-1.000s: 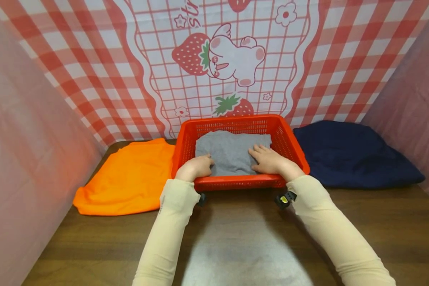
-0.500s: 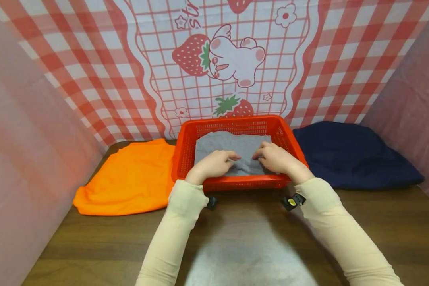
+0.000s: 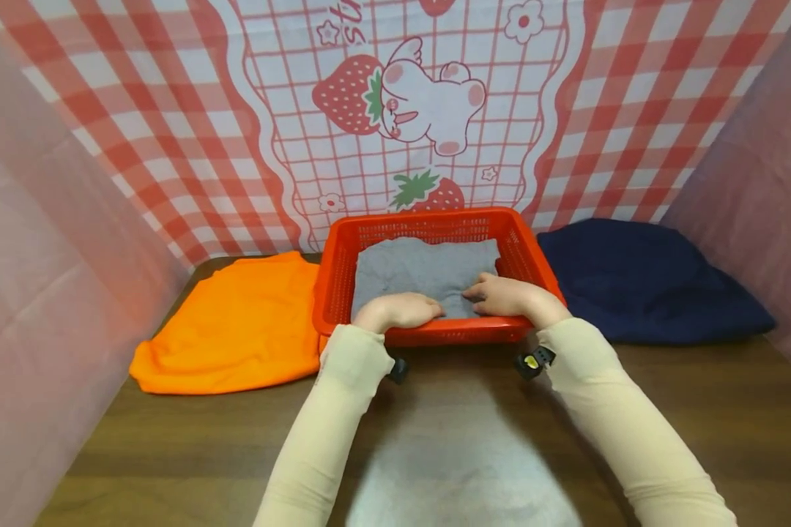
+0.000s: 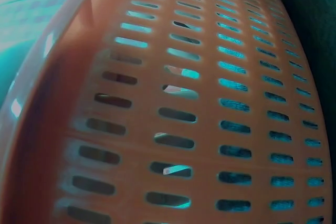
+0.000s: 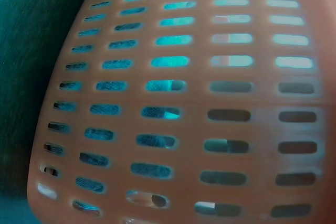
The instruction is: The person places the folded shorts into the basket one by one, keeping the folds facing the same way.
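Note:
A folded grey cloth [image 3: 417, 265] lies inside a red perforated plastic basket [image 3: 530, 252] in the head view. Reaching over the basket's front rim, my left hand [image 3: 403, 310] rests on the front middle of the cloth, its fingers pointing right. My right hand [image 3: 506, 297] touches the cloth's right front part with slightly spread fingers. A narrow gap separates the two hands. Both wrist views are filled by the basket's slotted wall [image 4: 205, 98], and neither hand can be made out clearly there. Bits of cloth show through the slots.
An orange cloth [image 3: 237, 322] lies left of the basket on the wooden table [image 3: 461, 439]. To the right is a dark navy cloth [image 3: 646, 285]. A checked strawberry-print curtain [image 3: 428, 110] hangs right behind the basket, with pink fabric panels [image 3: 53, 293] on both sides.
My left hand has moved from the cloth's left side toward its middle and lowered onto it. My right hand rose slightly, then came down again on the right part. The basket stays in place.

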`<state>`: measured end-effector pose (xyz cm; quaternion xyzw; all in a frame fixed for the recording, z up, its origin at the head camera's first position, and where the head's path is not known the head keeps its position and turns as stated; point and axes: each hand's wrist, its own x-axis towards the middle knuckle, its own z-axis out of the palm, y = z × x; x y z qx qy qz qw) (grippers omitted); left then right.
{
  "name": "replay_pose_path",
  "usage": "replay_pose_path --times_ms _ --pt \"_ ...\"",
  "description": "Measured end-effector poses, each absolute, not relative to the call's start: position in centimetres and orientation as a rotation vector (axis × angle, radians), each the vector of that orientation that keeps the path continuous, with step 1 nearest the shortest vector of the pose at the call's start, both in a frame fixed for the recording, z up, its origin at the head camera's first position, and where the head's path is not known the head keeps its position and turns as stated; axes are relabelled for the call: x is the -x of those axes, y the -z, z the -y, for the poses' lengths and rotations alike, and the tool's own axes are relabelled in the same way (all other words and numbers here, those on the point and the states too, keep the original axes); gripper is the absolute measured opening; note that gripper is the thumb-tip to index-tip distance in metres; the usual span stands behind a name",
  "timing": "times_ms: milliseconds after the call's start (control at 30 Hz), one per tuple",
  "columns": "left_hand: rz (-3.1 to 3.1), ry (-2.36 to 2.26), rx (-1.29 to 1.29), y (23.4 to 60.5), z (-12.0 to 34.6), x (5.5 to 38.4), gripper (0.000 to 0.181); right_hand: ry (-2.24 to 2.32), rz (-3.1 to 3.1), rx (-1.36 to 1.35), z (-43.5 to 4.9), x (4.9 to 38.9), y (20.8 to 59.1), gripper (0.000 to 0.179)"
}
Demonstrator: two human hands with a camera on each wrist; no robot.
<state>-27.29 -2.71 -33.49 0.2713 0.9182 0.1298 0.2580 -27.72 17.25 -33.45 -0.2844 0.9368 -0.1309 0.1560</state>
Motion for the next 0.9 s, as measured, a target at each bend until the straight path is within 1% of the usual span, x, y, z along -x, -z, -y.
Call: replay_pose_path --times_ms 67,133,300,433,633,733,900 --pt "-2.487 -0.362 -0.728 33.5 2.8 27.3 0.043 0.393 -2.664 0.812 -17.4 27.9 33.6 0.039" --pt "-2.479 -0.367 -0.735 33.5 2.9 27.4 0.042 0.41 -2.658 0.871 -17.9 28.4 34.3 0.039" --pt "-2.438 -0.388 -0.745 33.6 3.4 27.6 0.042 0.408 -2.648 0.872 -17.6 28.1 34.2 0.038" --pt "-2.402 -0.411 -0.745 33.5 3.6 27.9 0.043 0.346 -2.649 0.808 -16.9 27.3 33.1 0.037" --pt "-2.487 -0.427 -0.783 33.5 3.5 28.0 0.04 0.381 -2.762 0.69 -17.2 27.1 33.1 0.035" --pt "-2.624 -0.486 -0.713 33.3 3.6 27.7 0.038 0.464 -2.839 0.654 -17.5 27.0 33.1 0.033" --pt "-2.911 -0.612 -0.539 33.3 3.6 26.5 0.036 0.534 -2.91 0.683 -17.7 26.4 33.0 0.03"
